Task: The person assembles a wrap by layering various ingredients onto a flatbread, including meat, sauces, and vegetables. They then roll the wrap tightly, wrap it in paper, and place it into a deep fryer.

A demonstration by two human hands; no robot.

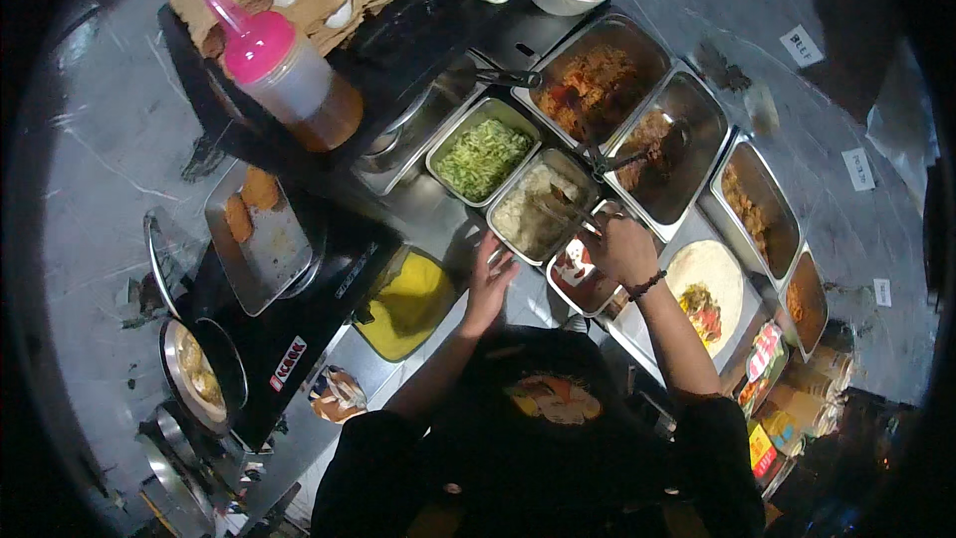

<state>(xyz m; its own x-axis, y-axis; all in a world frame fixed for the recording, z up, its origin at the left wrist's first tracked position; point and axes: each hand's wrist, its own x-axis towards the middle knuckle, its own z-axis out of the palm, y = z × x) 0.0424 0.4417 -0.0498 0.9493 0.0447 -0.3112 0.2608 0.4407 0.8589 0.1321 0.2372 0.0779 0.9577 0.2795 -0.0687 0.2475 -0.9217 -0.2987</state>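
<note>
Right hand (625,251): pinching tongs (572,215), angled up-left
Left hand (488,284): kinda spread beside rice-white pan (535,258)
Flatbread (721,273): lower-right, right hand's closer

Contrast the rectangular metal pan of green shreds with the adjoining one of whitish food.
The green-shred pan holds bright green strands; the whitish-food pan, paler contents. The right hand dips a metal utensil into the whitish-food pan; the green-shred pan has none. The left hand is nearer the whitish-food pan than the green-shred pan. Both pans are rectangular metal.
</note>
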